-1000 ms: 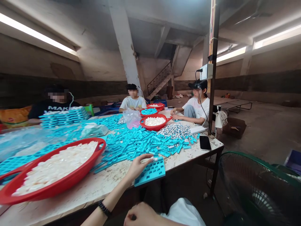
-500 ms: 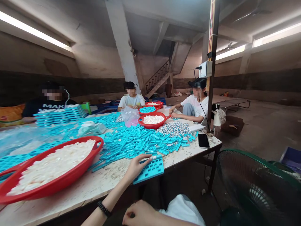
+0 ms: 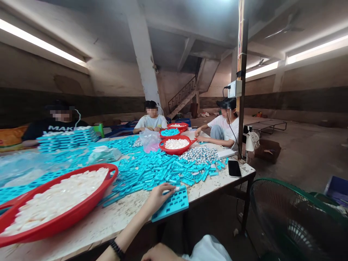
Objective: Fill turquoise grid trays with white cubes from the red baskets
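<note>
My left hand (image 3: 160,197), with a dark beaded band at the wrist, pinches a small white piece (image 3: 177,189) over the back of a blue slotted tray (image 3: 174,203). That tray lies at the table's near edge. Low in the picture, my right hand (image 3: 161,253) is curled beside my knee and partly cut off by the frame; its fingertips and anything in them are hidden. Behind the tray spreads a heap of loose blue strips (image 3: 152,166). A big red basket (image 3: 89,201) of white pieces stands to the left.
Farther back are a red basket (image 3: 178,150) of white pieces, small mixed pieces (image 3: 199,155) and a phone (image 3: 234,169). Stacked blue trays (image 3: 67,139) stand at the left. Three people sit around the table. A green-rimmed fan (image 3: 296,217) stands at the right.
The view has shifted, so the table appears lower in the picture. My right hand has sunk toward the bottom edge. My left hand stays at the blue tray, fingertips still at a white piece.
</note>
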Available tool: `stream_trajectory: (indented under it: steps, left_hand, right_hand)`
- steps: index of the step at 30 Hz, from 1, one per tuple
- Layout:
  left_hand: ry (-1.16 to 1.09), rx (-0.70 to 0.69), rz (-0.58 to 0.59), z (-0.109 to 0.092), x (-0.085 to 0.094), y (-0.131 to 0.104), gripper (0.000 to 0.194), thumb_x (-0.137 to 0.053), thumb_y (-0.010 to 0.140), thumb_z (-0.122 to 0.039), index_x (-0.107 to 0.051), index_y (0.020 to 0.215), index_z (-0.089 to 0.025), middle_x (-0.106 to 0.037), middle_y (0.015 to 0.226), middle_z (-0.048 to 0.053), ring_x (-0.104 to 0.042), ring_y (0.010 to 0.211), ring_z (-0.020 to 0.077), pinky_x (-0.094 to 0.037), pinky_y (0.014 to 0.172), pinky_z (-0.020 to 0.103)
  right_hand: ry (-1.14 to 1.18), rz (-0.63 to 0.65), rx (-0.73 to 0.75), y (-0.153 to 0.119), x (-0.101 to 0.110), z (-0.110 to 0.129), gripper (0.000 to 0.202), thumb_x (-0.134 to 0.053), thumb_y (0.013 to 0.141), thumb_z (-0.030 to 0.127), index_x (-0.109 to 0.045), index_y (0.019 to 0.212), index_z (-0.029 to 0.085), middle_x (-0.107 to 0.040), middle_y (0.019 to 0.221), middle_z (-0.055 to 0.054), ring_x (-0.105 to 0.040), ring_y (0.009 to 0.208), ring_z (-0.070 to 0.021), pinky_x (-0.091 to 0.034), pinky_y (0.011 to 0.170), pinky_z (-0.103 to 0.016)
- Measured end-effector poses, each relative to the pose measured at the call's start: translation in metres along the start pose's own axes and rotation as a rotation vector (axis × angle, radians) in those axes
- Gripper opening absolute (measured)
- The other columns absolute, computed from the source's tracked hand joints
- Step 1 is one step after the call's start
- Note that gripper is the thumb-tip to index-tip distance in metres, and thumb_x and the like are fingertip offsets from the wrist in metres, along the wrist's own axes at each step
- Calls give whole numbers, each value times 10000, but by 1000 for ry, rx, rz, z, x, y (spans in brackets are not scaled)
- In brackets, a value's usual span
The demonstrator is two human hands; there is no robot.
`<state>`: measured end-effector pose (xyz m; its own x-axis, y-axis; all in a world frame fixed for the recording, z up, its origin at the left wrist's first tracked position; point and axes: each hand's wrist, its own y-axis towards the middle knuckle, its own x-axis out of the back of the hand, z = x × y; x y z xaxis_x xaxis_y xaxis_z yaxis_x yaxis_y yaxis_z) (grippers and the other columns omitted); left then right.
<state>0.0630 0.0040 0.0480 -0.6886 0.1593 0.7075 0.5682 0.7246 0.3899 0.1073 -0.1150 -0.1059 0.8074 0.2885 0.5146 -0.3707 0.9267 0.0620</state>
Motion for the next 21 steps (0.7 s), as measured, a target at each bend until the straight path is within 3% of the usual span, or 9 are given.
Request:
stream_trajectory:
  steps: [6, 12, 16, 21]
  left_hand:
    - [100, -95, 41, 4, -4, 1, 415, -498, 924, -536, -802, 947, -254, -748, 1029, 90, -723, 921, 264, -559, 855, 346]
    - [211, -109, 33, 5, -12, -11, 397, -419, 976, -432, -760, 1104, -275, -717, 1242, 81, -702, 1086, 292, -537, 962, 374]
    - [283, -91, 37, -4, -14, -17, 398, -449, 969, -456, -735, 1174, -269, -696, 1299, 88, -654, 1195, 313, -488, 1049, 426]
    - [309, -29, 25, -22, -14, -23, 436, -524, 929, -528, -710, 1208, -250, -698, 1291, 103, -653, 1183, 327, -498, 1017, 414]
  right_hand:
    - [-75, 24, 13, 0, -1, -2, 160, -661, 845, 276, -805, 915, 278, -770, 811, 45, -720, 828, -173, -477, 684, -180]
    - [-101, 60, -5, -1, 0, -2, 142, -668, 857, 286, -793, 922, 265, -764, 842, 43, -699, 801, -149, -444, 651, -170]
    - [-116, 70, -11, -4, 3, 1, 137, -666, 860, 268, -783, 930, 267, -757, 840, 51, -693, 805, -145, -438, 653, -169]
    - [-105, 97, -6, -8, 9, 7, 141, -648, 865, 219, -776, 918, 247, -753, 854, 50, -691, 823, -139, -445, 676, -161]
